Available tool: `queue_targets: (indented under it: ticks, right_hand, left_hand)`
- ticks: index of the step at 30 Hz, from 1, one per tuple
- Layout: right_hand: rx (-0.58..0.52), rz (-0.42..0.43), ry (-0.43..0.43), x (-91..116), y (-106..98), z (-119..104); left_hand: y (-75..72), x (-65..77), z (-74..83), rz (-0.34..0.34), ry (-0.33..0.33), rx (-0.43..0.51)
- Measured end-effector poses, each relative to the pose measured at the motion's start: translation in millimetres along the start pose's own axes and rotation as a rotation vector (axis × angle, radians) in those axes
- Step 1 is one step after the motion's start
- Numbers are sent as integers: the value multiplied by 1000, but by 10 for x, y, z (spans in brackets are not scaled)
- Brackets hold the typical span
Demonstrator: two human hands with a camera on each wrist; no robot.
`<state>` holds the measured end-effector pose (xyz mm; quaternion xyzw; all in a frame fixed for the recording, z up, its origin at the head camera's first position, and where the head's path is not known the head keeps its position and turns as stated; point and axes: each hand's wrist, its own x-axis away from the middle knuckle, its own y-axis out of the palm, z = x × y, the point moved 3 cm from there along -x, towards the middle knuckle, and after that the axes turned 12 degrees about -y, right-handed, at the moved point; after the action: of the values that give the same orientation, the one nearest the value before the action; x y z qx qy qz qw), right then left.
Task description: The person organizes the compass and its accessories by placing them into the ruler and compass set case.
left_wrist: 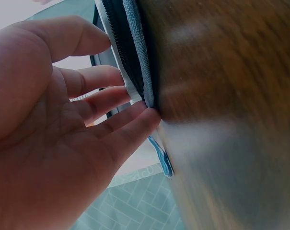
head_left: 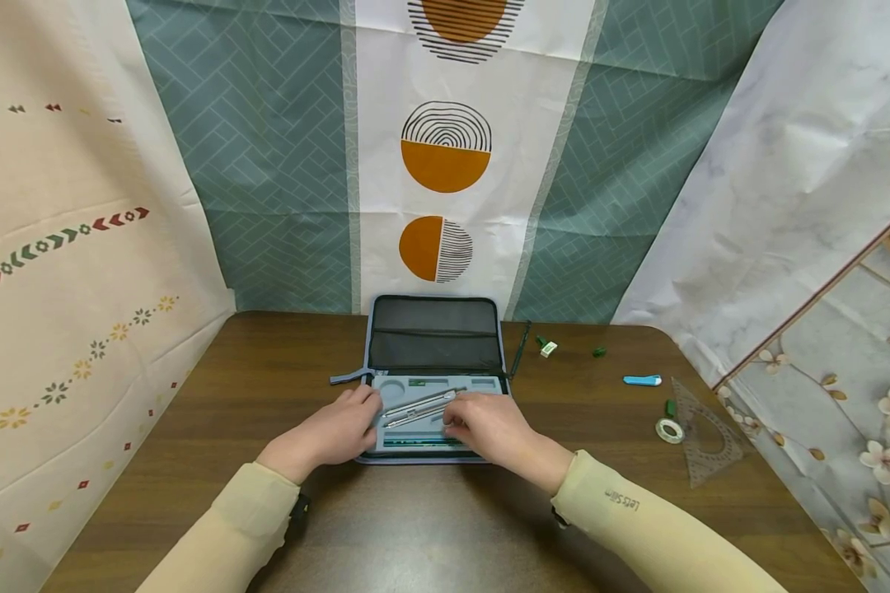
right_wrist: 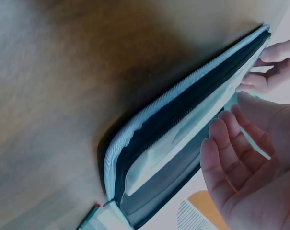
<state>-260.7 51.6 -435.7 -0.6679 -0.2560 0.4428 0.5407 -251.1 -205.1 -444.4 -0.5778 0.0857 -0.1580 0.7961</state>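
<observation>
An unfolded blue zip case (head_left: 436, 333) lies on the table with a light-blue moulded tray (head_left: 424, 432) in its near half. Two slim silver drawing instruments (head_left: 415, 409), which look like compasses, lie slanted in the tray. Dark green pencils (head_left: 415, 442) fill the front slot, and a small green item (head_left: 417, 382) sits in a back slot. My left hand (head_left: 347, 424) rests against the case's left edge, fingertips at the zipper rim (left_wrist: 140, 57). Over the tray's right half, my right hand (head_left: 489, 427) bends its fingers loosely near the silver instruments, thumb apart from the fingertips (right_wrist: 216, 127).
Right of the case lie a dark pen-like stick (head_left: 520, 350), a white-and-green eraser (head_left: 548, 349) and a small green piece (head_left: 599, 352). Farther right are a blue cutter (head_left: 642, 380), a tape roll (head_left: 669, 430) and a clear set square (head_left: 693, 461). A strap (head_left: 348, 377) sticks out left.
</observation>
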Motion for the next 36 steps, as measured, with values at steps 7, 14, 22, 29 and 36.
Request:
queue_targets:
  ticks: [7, 14, 22, 29, 36]
  right_hand:
    - [11, 12, 34, 48, -59, 117]
    - [48, 7, 110, 124, -101, 233]
    - [59, 27, 184, 191, -165, 408]
    - [55, 31, 242, 302, -209, 576]
    - [84, 33, 274, 355, -267, 744]
  left_hand:
    - [21, -17, -26, -4, -14, -2]
    - [27, -15, -23, -11, -31, 5]
    - [54, -14, -21, -3, -42, 8]
    - [86, -16, 1, -14, -59, 15]
    - [106, -19, 3, -4, -83, 3]
